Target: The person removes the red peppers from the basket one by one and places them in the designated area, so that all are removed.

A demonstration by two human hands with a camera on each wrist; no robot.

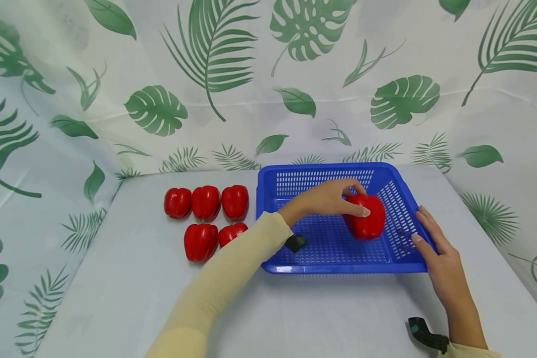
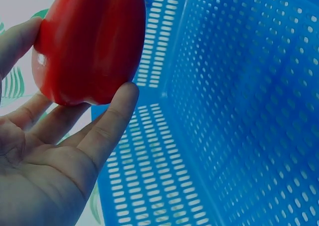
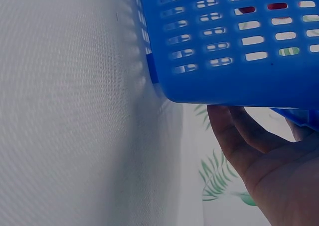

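My left hand (image 1: 326,199) holds a red bell pepper (image 1: 367,217) over the right part of the blue plastic basket (image 1: 331,268). In the left wrist view, thumb and fingers close around the lower end of the pepper (image 2: 92,41), with the perforated basket wall (image 2: 239,86) beyond it. My right hand (image 1: 443,263) grips the basket's right side near the front corner, thumb at the rim and fingers along the outside. From the right wrist, the fingers (image 3: 234,141) show against the basket's edge (image 3: 239,89).
Several red bell peppers stand left of the basket in two rows, such as one at the back (image 1: 206,203) and one in front (image 1: 200,242). My left sleeve (image 1: 223,273) partly covers another pepper (image 1: 231,232). A leaf-print cloth (image 1: 232,109) hangs behind the white table (image 1: 130,278).
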